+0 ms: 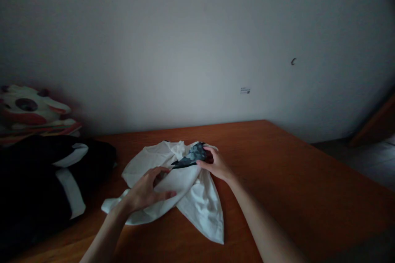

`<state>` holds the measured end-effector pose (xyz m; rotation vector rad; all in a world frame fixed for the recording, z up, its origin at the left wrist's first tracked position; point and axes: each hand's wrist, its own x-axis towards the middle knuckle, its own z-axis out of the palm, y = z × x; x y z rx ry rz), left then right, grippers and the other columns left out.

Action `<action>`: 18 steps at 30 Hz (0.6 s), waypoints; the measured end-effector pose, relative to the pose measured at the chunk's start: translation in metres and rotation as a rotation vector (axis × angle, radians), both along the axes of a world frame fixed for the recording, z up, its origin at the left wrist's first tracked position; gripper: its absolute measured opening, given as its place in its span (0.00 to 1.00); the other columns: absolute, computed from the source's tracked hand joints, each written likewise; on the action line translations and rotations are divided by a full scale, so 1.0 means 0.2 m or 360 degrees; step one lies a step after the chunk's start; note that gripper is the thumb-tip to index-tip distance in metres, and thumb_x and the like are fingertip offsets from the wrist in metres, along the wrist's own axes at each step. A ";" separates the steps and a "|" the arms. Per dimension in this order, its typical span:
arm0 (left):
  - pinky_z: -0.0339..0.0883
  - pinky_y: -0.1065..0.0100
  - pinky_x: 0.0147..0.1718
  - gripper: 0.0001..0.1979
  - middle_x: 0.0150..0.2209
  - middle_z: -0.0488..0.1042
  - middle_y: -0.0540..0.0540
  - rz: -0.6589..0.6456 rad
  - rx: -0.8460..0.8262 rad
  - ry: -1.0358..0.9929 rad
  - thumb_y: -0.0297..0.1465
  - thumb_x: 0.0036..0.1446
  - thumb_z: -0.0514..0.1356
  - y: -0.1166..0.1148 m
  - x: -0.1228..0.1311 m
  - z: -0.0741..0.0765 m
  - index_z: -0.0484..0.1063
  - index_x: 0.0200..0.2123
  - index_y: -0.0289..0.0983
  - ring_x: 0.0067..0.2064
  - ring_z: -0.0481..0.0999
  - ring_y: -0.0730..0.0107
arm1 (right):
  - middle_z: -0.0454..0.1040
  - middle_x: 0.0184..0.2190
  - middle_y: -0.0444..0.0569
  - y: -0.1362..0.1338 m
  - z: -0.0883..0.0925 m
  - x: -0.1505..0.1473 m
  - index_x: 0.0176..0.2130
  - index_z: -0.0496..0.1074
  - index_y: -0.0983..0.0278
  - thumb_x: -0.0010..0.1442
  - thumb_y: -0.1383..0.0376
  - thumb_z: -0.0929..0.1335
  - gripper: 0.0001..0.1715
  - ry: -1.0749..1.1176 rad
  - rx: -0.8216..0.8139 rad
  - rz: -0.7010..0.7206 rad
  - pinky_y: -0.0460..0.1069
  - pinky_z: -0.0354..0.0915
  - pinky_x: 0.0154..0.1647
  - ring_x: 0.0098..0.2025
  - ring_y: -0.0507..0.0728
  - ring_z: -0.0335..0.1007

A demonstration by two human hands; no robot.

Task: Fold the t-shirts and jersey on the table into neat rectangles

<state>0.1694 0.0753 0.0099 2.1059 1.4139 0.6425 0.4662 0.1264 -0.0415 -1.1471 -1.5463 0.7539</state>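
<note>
A crumpled white garment, probably a shirt, lies on the wooden table, with a dark grey-blue patterned patch showing near its far side. My left hand rests on the white cloth, thumb and fingers spread apart. At the right edge of the patterned patch, my right hand has its fingers curled round the fabric, the thumb on the near side. Its inner fingers are partly in shadow. One pointed white flap of the garment hangs toward the near edge of the table.
A black cloth item with white bands fills the left of the table. Behind it a cow-like plush toy sits on a striped stack. The pale wall carries a small label and a hook.
</note>
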 end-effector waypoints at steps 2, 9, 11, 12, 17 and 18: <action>0.71 0.63 0.38 0.23 0.48 0.79 0.42 -0.0017 0.0106 0.0068 0.47 0.46 0.67 0.01 -0.01 -0.03 0.77 0.44 0.42 0.39 0.77 0.60 | 0.76 0.43 0.54 -0.03 0.00 0.02 0.45 0.73 0.61 0.40 0.47 0.79 0.37 -0.0422 0.0045 -0.0142 0.56 0.66 0.45 0.45 0.63 0.71; 0.70 0.62 0.38 0.20 0.36 0.79 0.44 0.0456 0.0332 -0.0175 0.50 0.53 0.58 0.10 -0.06 -0.08 0.78 0.33 0.41 0.36 0.77 0.59 | 0.68 0.23 0.40 -0.04 0.01 0.04 0.25 0.67 0.60 0.50 0.46 0.75 0.24 -0.0632 -0.0071 0.0286 0.47 0.54 0.28 0.26 0.52 0.61; 0.69 0.63 0.36 0.21 0.34 0.79 0.45 0.0622 0.0328 -0.0297 0.52 0.52 0.58 0.10 -0.08 -0.06 0.78 0.34 0.41 0.34 0.77 0.60 | 0.69 0.23 0.41 -0.02 0.00 0.03 0.27 0.69 0.61 0.55 0.46 0.72 0.23 -0.0318 -0.0061 0.0231 0.47 0.56 0.29 0.27 0.53 0.63; 0.68 0.64 0.35 0.22 0.32 0.78 0.47 0.0690 0.0329 -0.0386 0.52 0.52 0.58 0.09 -0.08 -0.04 0.78 0.35 0.41 0.34 0.76 0.61 | 0.69 0.24 0.41 0.00 0.00 0.02 0.28 0.69 0.61 0.55 0.45 0.72 0.23 -0.0120 -0.0058 0.0150 0.47 0.58 0.30 0.28 0.54 0.64; 0.56 0.73 0.20 0.24 0.21 0.64 0.57 0.0940 0.0240 -0.1229 0.54 0.48 0.63 0.08 -0.07 0.02 0.73 0.38 0.41 0.21 0.62 0.74 | 0.76 0.30 0.42 0.05 0.06 0.05 0.31 0.69 0.57 0.50 0.46 0.76 0.23 0.1171 -0.0012 -0.0118 0.51 0.67 0.38 0.34 0.57 0.72; 0.55 0.73 0.19 0.24 0.20 0.63 0.59 0.0943 0.0181 -0.1416 0.53 0.46 0.65 0.08 -0.07 0.04 0.72 0.39 0.42 0.21 0.61 0.75 | 0.77 0.32 0.42 0.05 0.08 0.07 0.31 0.69 0.57 0.49 0.47 0.77 0.22 0.1377 -0.0006 -0.0084 0.53 0.68 0.41 0.37 0.58 0.73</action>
